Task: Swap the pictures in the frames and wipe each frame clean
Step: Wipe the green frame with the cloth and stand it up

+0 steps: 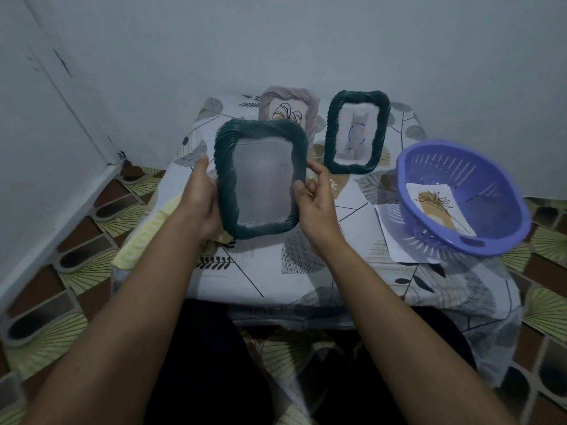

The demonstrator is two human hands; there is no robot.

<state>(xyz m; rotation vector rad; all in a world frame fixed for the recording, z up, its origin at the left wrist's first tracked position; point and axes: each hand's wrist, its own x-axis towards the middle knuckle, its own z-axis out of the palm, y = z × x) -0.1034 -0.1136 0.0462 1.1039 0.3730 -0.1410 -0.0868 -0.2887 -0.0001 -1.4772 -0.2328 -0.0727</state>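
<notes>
The left hand (202, 204) grips the left rim of the dark green frame (260, 185), thumb on the front and fingers hidden behind. The right hand (313, 194) is half-curled, its fingertips pinching the right rim lightly. Between them the frame is held upright above the table (276, 271), its pane a blurred grey.

Just beyond the right hand stands a second green frame (357, 131) with a cat picture. A pale frame (288, 101) stands behind the held one, partly hidden by it. Well to the right of the right hand sits a purple basket (503, 185) holding a loose picture (438, 207) and resting on a white sheet (389, 237). A yellow cloth (147, 237) lies under the left forearm.
</notes>
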